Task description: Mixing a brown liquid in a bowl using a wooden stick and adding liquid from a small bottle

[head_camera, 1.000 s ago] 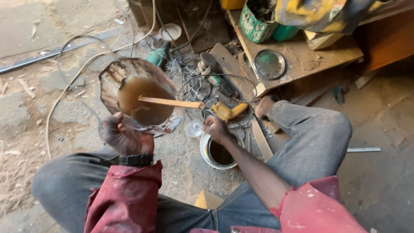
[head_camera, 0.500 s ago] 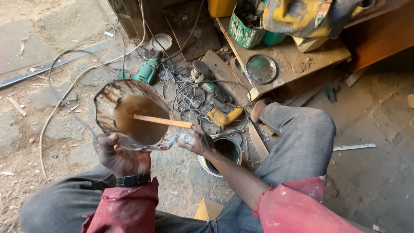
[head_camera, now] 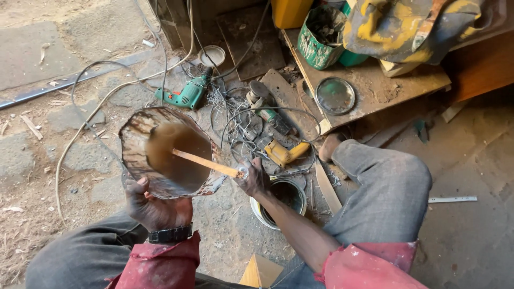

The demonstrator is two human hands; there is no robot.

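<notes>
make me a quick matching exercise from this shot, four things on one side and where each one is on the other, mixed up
Things:
1. wooden stick
2. green drill
3. round metal lid
4. cut-open container

Places:
A. lying on the ground among cables
B. held by the left hand
C. on the wooden board
D. held by the right hand, tip in brown liquid

Pairs: 1-D, 2-A, 3-C, 4-B

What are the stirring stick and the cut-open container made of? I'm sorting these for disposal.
The stick in the right hand looks like bare pale wood: matt, straight, tan. The container held by the left hand seems to be thin clear plastic, stained brown; its ragged, crinkled, see-through wall suggests that, though grime leaves it uncertain.
</notes>
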